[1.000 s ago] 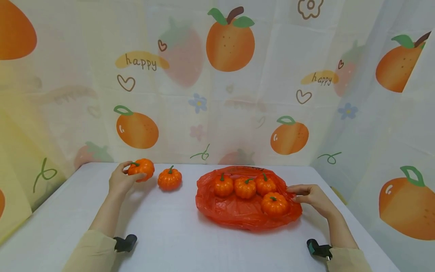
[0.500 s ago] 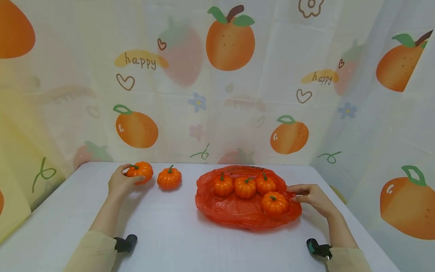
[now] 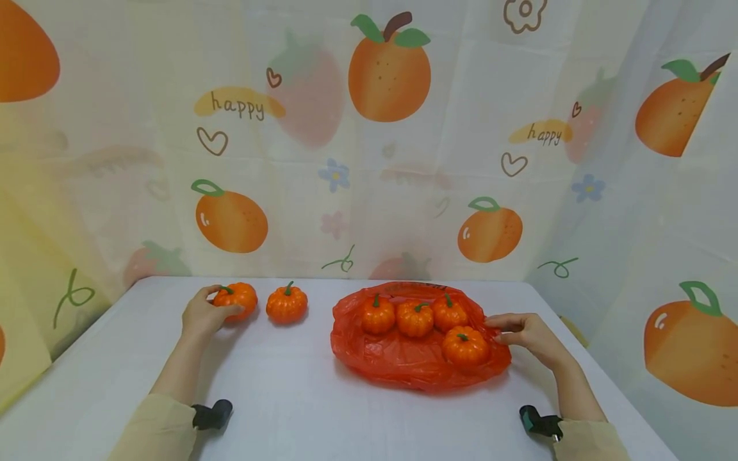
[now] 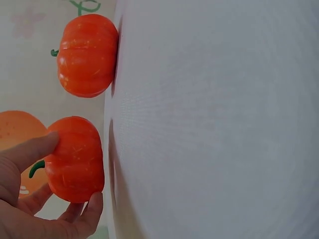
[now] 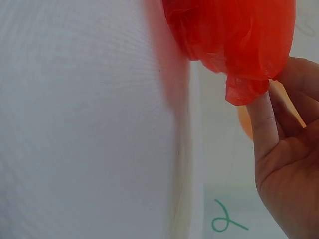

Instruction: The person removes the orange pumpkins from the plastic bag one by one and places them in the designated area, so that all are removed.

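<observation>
**Four pumpkins in the bag, two outside**

The left hand grips the first pumpkin, ribbed, glossy and orange, its green stem leaning toward the hand. The second pumpkin stands upright just beside it, stem up. The bag is thin, red and crumpled, its mouth spread wide; inside, three pumpkins line the back and one sits front right. The right hand pinches its right edge.
</observation>
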`<state>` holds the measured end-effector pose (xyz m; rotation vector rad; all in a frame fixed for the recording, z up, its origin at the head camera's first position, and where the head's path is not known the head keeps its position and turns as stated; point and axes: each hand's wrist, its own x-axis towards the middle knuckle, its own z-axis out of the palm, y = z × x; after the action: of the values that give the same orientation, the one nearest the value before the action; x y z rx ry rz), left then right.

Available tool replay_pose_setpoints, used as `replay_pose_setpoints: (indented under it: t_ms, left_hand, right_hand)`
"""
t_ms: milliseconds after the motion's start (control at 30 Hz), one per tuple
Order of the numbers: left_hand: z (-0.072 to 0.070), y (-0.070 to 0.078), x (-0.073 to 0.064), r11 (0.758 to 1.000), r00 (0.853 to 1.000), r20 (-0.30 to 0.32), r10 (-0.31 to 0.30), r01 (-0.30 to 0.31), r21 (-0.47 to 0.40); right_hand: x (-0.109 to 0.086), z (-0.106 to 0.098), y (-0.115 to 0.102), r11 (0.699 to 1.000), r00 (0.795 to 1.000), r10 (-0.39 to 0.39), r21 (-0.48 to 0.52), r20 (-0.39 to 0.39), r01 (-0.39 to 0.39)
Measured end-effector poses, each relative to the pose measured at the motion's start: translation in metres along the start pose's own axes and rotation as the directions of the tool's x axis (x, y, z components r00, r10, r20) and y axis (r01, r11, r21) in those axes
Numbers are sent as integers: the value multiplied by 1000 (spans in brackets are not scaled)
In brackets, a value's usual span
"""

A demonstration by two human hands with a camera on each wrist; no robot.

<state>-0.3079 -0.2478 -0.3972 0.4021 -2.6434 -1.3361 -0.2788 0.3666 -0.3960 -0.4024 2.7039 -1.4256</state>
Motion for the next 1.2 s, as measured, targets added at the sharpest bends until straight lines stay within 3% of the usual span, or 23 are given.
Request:
replay_pose_setpoints:
  t_ms: [1200]
  left_hand:
    - [5, -4, 5, 999, 1000, 27, -5, 4, 33]
  right_hand:
    - [-1, 0, 2, 1000, 1000, -17, 13, 2, 17]
